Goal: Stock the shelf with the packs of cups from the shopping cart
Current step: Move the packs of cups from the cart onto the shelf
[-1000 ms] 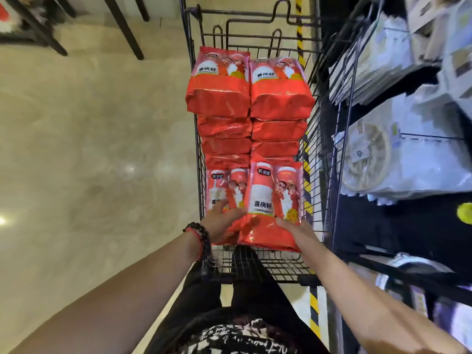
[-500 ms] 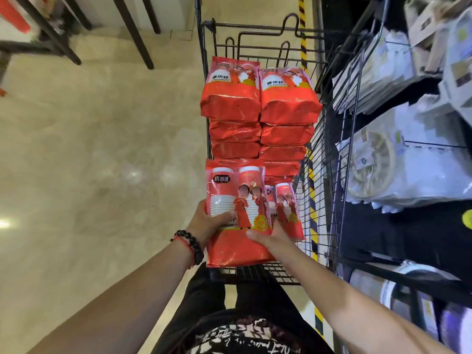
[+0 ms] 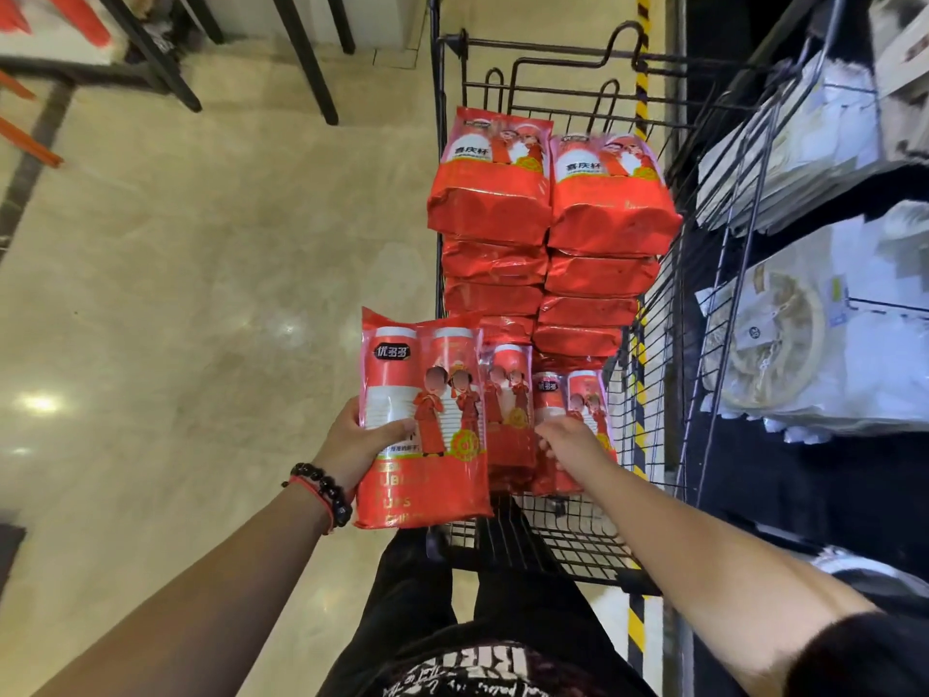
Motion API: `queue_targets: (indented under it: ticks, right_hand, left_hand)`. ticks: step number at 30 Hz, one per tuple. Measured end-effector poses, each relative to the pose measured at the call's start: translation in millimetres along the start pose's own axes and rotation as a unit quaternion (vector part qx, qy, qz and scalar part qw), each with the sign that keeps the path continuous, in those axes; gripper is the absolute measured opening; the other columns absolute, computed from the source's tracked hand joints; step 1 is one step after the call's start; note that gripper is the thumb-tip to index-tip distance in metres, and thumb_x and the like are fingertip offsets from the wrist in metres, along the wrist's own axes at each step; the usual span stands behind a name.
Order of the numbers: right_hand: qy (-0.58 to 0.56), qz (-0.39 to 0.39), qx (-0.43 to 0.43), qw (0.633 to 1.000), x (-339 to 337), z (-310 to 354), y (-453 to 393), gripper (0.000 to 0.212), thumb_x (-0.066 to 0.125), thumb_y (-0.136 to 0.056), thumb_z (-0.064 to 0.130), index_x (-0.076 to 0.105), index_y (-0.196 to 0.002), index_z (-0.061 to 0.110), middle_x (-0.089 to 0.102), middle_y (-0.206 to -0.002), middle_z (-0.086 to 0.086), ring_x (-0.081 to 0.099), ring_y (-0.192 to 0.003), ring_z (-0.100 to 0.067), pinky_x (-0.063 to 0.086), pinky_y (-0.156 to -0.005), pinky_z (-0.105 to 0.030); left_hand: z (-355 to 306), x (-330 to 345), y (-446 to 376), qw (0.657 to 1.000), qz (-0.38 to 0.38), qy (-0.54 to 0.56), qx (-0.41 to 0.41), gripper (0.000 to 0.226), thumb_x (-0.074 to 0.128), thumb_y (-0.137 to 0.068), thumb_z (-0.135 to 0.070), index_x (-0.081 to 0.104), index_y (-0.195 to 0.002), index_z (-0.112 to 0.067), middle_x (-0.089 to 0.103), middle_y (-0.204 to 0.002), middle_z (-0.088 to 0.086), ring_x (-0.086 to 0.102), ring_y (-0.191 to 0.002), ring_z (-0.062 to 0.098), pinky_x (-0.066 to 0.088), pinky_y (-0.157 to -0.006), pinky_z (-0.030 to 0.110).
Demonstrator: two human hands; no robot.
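A black wire shopping cart (image 3: 648,404) holds several red packs of cups (image 3: 553,218) stacked in two columns. My left hand (image 3: 359,440), with a dark bead bracelet at the wrist, grips one red pack (image 3: 427,425) by its left edge and holds it upright, lifted over the cart's near left corner. My right hand (image 3: 568,442) rests on the standing packs (image 3: 568,410) at the near end of the cart, fingers curled on one of them; whether it grips is unclear.
Black wire shelves (image 3: 784,203) on the right carry white packaged goods (image 3: 829,344). Yellow-black tape (image 3: 637,621) runs along the floor by the shelf. Glossy beige floor (image 3: 176,294) lies left, with black rack legs (image 3: 301,57) at the far left.
My left hand has lifted one pack up and left, out of the cart's near row. My right hand let go of that pack and moved right onto the remaining standing packs.
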State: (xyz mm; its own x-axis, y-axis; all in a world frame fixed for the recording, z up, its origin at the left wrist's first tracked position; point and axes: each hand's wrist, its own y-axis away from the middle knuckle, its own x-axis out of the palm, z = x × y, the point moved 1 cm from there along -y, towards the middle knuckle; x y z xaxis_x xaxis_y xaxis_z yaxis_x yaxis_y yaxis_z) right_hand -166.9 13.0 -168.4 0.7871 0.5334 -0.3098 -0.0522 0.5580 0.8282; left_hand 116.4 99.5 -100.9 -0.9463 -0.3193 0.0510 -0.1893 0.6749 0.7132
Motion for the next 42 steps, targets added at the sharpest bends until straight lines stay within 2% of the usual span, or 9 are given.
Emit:
queue_targets:
  ticks: [5,9,16,21,25,32,37,40,42]
  right_hand:
    - [0.004,-0.009,0.027,1.000,16.3,4.8,-26.7,0.041,0.065,-0.095,0.030,0.057,-0.130,0.011,0.059,-0.108,-0.002,0.056,-0.096,-0.021,0.043,-0.077,-0.028]
    - [-0.044,0.008,0.071,0.996,31.6,8.0,-43.0,0.055,0.067,-0.093,0.032,0.050,-0.141,0.010,0.063,-0.133,-0.016,0.061,-0.119,-0.034,0.048,-0.106,-0.045]
    - [-0.093,-0.006,0.127,0.988,47.0,10.4,-59.8,0.091,0.068,-0.086,0.058,0.031,-0.153,0.010,0.045,-0.152,-0.018,0.044,-0.138,-0.039,0.035,-0.116,-0.051]
    - [-0.135,0.017,0.138,0.981,43.8,14.3,-64.7,0.087,0.079,-0.080,0.049,0.042,-0.146,0.006,0.060,-0.135,-0.019,0.060,-0.113,-0.032,0.048,-0.098,-0.040]
    - [-0.155,0.075,0.145,0.974,36.7,15.7,-59.0,0.092,0.092,-0.060,0.044,0.048,-0.135,0.011,0.068,-0.120,-0.018,0.068,-0.106,-0.035,0.055,-0.096,-0.053]
    - [-0.157,-0.017,0.058,0.986,15.0,-7.8,-33.6,0.060,0.092,-0.066,0.029,0.047,-0.106,0.025,0.065,-0.105,-0.006,0.066,-0.090,-0.023,0.055,-0.079,-0.036]
    - [-0.160,-0.060,-0.001,0.985,-22.4,-18.3,-7.2,0.070,0.092,-0.066,0.031,0.055,-0.125,0.019,0.071,-0.112,-0.003,0.069,-0.096,-0.022,0.057,-0.088,-0.039]
    - [-0.198,-0.103,-0.021,0.975,-49.3,-25.7,21.2,0.061,0.093,-0.066,0.032,0.060,-0.117,0.025,0.073,-0.107,-0.001,0.071,-0.089,-0.016,0.059,-0.073,-0.026]
    - [-0.240,-0.127,-0.034,0.962,-62.3,-32.0,43.7,0.064,0.093,-0.066,0.028,0.058,-0.121,0.023,0.073,-0.109,-0.001,0.071,-0.094,-0.019,0.059,-0.080,-0.034]
  left_hand:
    - [7.6,-7.1,5.9,1.000,0.002,0.008,0.008,0.067,0.089,-0.055,-0.035,0.064,-0.116,-0.021,0.076,-0.107,0.011,0.074,-0.092,0.034,0.060,-0.075,0.045]
    - [7.6,-7.9,10.4,1.000,-0.006,0.000,0.009,0.070,0.089,-0.055,-0.035,0.064,-0.118,-0.018,0.076,-0.107,0.011,0.074,-0.093,0.033,0.061,-0.078,0.045]
    - [4.7,-9.8,13.4,0.999,-0.019,-0.013,0.031,0.068,0.088,-0.058,-0.030,0.063,-0.119,-0.014,0.075,-0.107,0.013,0.074,-0.093,0.033,0.060,-0.079,0.045]
    - [5.2,-10.1,13.7,0.999,-0.032,-0.021,0.025,0.076,0.090,-0.056,-0.032,0.061,-0.123,-0.013,0.074,-0.110,0.013,0.073,-0.096,0.034,0.059,-0.084,0.051]
    - [5.3,-6.8,14.8,0.999,-0.035,-0.026,0.019,0.074,0.090,-0.053,-0.035,0.064,-0.119,-0.013,0.075,-0.108,0.012,0.074,-0.094,0.032,0.060,-0.079,0.045]
    - [1.4,3.1,18.2,0.998,-0.038,-0.047,-0.002,0.083,0.092,-0.046,-0.041,0.062,-0.119,-0.015,0.075,-0.109,0.012,0.075,-0.091,0.031,0.060,-0.080,0.049]
    - [-6.8,22.6,17.6,0.997,-0.023,-0.071,0.001,0.091,0.093,-0.047,-0.042,0.058,-0.125,-0.014,0.073,-0.112,0.013,0.073,-0.094,0.034,0.058,-0.084,0.057]
    - [-12.6,40.1,18.3,0.997,-0.018,-0.080,0.014,0.094,0.091,-0.043,-0.042,0.057,-0.125,-0.011,0.072,-0.111,0.015,0.073,-0.092,0.036,0.057,-0.084,0.059]
    - [-18.0,52.1,18.8,0.994,0.001,-0.099,0.038,0.091,0.089,-0.043,-0.040,0.058,-0.122,-0.007,0.072,-0.109,0.018,0.072,-0.091,0.038,0.058,-0.083,0.059]
